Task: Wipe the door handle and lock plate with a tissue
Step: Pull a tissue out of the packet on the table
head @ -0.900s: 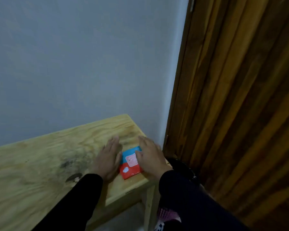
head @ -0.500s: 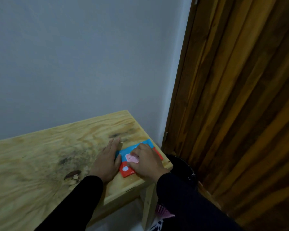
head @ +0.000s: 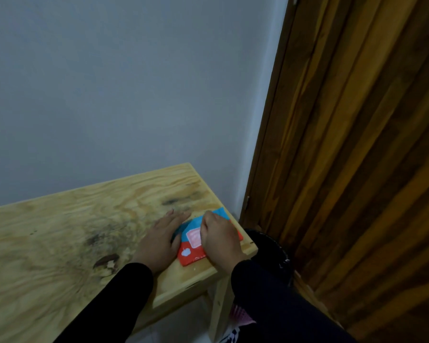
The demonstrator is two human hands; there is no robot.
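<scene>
Wall (head: 124,90): plain grey, filling the upper left, with the bench pushed up against it.
Door (head: 372,149): dark brown wood with long grooves, taking up the right side; its frame meets the wall just past the bench's far corner. No handle or lock plate falls inside the view.
Bench (head: 60,243): pale plywood top with strong grain, a dark knot and grey smudges near the middle; one light wooden leg shows under the near right corner.
Sleeves: both arms come in from below in black long sleeves.
Bin (head: 270,253): a dark round container on the floor, wedged between the bench's right end and the door, only partly seen.
Left hand (head: 159,241): laid flat and open on the bench top, fingers stretched forward, its thumb side touching the left edge of the packet.
Right hand (head: 221,238): resting on top of the packet with fingers curled under; whether they pinch anything is hidden by the back of the hand.
Tissue packet (head: 193,243): a flat soft pack, blue on its far half and red on its near half, with a pink label in the middle and a small white mark; it lies on the bench's near right corner between and under the two hands.
</scene>
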